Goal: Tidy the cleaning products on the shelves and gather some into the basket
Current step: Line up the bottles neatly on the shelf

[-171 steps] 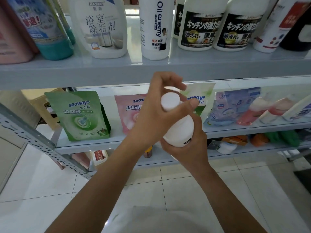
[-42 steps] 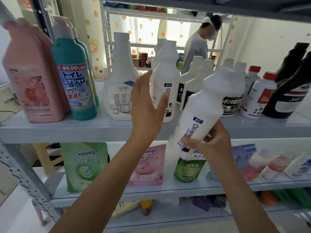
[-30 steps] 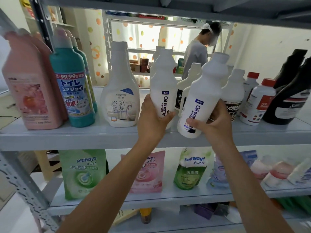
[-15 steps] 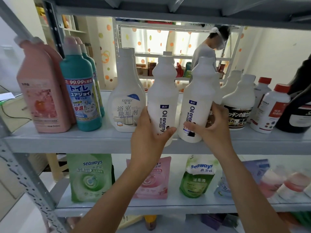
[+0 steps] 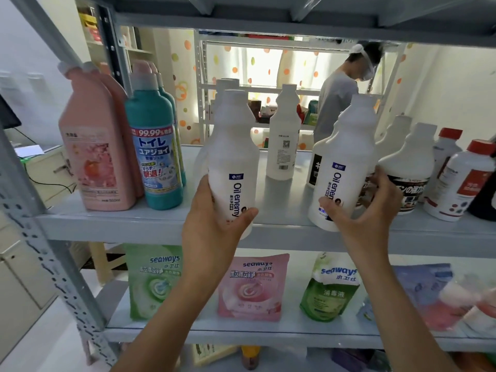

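Two white "Oil enemy" bottles are in my hands at the front of the grey upper shelf [image 5: 284, 210]. My left hand [image 5: 214, 224] grips the left bottle [image 5: 233, 154] round its lower body, with its base at the shelf's front edge. My right hand [image 5: 367, 210] grips the right bottle [image 5: 346, 157], which leans slightly right at the shelf edge. A third white bottle [image 5: 283, 138] stands further back between them, its back label facing me. No basket is in view.
Pink bottles [image 5: 94, 146] and teal bottles [image 5: 155, 146] stand on the left of the shelf, black-labelled white bottles [image 5: 410, 162] and red-capped ones [image 5: 461, 178] on the right. Seaways pouches [image 5: 252, 285] stand on the lower shelf. A person [image 5: 341, 92] stands behind the shelves.
The two bottles were side by side; now my left hand has drawn its bottle left and forward and my right hand has shifted its bottle right, uncovering the third bottle behind.
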`<state>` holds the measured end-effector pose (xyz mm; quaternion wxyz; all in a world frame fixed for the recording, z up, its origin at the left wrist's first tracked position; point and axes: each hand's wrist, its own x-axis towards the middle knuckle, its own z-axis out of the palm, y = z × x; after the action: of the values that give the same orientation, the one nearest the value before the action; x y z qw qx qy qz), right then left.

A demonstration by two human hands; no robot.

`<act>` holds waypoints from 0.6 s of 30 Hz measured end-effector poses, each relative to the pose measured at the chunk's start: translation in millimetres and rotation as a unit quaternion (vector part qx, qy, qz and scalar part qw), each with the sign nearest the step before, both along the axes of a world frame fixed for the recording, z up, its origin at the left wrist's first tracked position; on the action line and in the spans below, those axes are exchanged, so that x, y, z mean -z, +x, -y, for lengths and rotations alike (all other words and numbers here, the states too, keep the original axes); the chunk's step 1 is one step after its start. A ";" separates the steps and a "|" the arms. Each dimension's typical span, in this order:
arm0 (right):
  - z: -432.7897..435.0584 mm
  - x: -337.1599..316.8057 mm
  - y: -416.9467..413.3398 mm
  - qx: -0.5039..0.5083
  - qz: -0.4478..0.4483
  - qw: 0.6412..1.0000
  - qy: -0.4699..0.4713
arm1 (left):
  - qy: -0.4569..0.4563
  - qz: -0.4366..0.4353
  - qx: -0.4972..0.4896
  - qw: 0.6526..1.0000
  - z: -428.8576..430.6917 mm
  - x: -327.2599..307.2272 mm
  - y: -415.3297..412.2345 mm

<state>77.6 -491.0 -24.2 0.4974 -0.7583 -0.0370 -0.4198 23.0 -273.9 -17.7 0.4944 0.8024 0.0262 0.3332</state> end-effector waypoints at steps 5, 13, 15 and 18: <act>-47.6 3.0 -25.4 0.047 0.292 0.953 -0.073 | -0.006 -0.003 0.004 1.000 -15.0 -0.5 2.3; -123.1 -26.8 43.2 -0.125 -0.037 0.986 0.102 | 0.006 0.001 0.024 1.000 -31.2 -0.5 2.0; -129.6 -30.9 64.9 -0.088 -0.078 0.987 0.113 | 0.003 0.002 0.024 1.000 -37.9 0.0 2.6; -132.2 -37.0 93.7 -0.042 -0.142 0.975 0.167 | -0.001 0.000 0.024 1.000 -47.4 0.8 3.2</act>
<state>171.2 -358.8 12.8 0.6344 -0.7141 0.0731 -0.2868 26.2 -226.5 -18.5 0.5033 0.8020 0.0070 0.3216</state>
